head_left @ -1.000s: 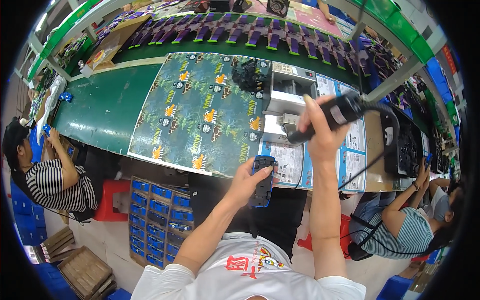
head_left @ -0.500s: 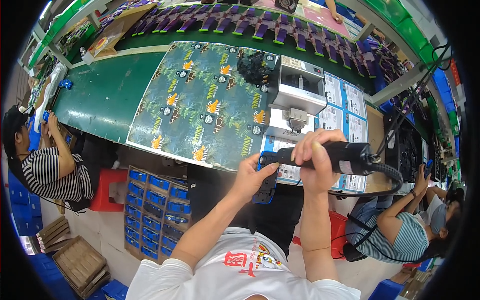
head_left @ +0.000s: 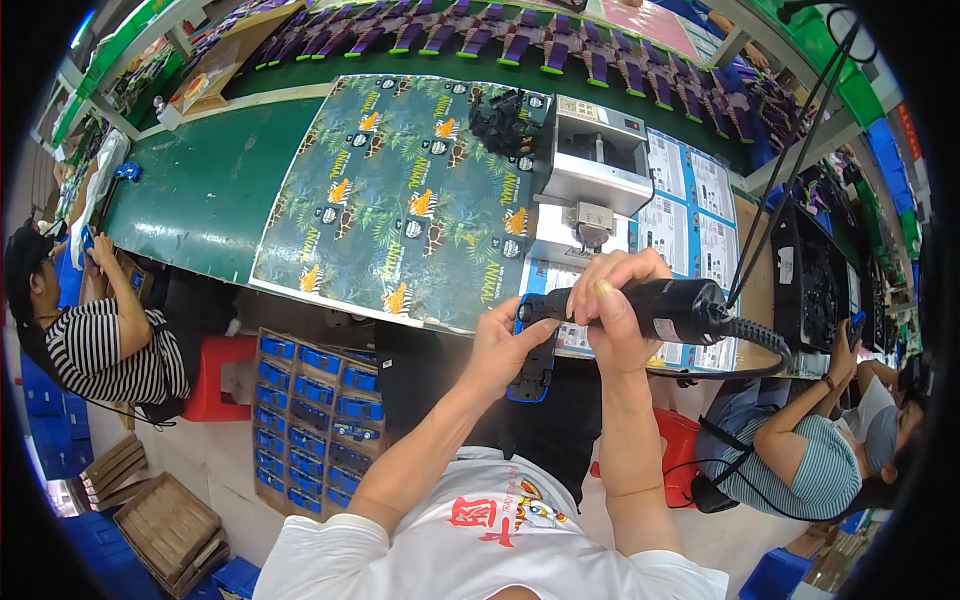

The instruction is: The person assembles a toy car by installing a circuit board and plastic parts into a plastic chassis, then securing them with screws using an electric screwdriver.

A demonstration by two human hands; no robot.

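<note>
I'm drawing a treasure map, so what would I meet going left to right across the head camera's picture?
Black-and-white striped shirt, first red stool, divided tray of blue things, left hand, right hand, black bin.

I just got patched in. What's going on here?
The person's left hand holds what looks like a blue-and-black toy vehicle, black side showing. The right hand grips a corded black power screwdriver, its front end over the toy's far end; tip contact is hidden. Beyond, a silver machine stands beside piled black parts.
</note>
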